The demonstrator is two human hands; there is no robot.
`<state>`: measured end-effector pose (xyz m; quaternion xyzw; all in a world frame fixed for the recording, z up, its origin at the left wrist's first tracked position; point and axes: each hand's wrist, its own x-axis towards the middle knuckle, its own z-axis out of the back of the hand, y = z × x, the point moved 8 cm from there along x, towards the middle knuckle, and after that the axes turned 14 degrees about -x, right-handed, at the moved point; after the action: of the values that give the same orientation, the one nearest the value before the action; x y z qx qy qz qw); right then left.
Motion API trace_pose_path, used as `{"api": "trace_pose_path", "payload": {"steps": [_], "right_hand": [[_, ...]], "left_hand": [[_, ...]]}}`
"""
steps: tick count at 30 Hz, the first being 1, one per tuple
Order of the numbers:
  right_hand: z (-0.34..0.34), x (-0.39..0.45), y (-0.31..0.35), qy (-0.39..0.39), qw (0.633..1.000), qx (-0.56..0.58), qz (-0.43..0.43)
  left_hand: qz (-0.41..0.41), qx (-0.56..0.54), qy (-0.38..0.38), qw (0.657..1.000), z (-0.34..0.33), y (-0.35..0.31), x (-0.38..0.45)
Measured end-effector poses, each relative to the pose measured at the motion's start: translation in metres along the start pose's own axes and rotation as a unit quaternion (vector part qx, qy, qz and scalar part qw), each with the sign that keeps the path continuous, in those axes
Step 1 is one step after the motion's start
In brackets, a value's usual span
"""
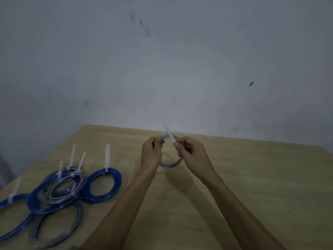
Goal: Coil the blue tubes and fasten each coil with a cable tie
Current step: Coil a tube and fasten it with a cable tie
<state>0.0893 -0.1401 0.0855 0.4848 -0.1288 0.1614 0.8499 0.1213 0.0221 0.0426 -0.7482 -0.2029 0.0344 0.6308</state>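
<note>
Both hands raised — fingers point(163, 140) curled.

A pale wood-grain counter point(252, 177) fills the lower half of the view, its far edge meeting a grey wall. Over on the left side sits a cluster of tied coils: a deep blue coil point(104, 184) lies flat and nearest the middle, a white cable tie point(107, 156) standing up from its far rim. Beside it a larger blue coil point(36, 202) overlaps a clear, silvery coil point(66, 188), more white ties poking up behind them. Another blue coil point(10, 201) runs off the left edge, and a clear coil point(54, 230) lies nearest the camera
</note>
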Motion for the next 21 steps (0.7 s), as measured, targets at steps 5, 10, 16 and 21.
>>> {"api": "trace_pose_path", "payload": {"steps": [5, 10, 16, 21], "right_hand": [[0.015, -0.011, -0.005, -0.045, 0.998, -0.046, -0.004], [0.008, -0.012, 0.001, -0.046, 0.997, -0.06, 0.001], [-0.004, -0.016, -0.042, -0.064, 0.99, 0.02, -0.125], [0.001, -0.017, -0.044, -0.095, 0.983, 0.098, -0.121]], "left_hand": [[-0.002, 0.005, 0.004, 1.0, -0.009, 0.016, -0.012], [0.022, -0.013, -0.025, 0.999, -0.006, 0.03, -0.013], [0.009, -0.046, 0.037, 0.998, -0.028, 0.025, -0.018], [0.039, -0.061, 0.084, 0.994, -0.043, 0.036, -0.025]]}}
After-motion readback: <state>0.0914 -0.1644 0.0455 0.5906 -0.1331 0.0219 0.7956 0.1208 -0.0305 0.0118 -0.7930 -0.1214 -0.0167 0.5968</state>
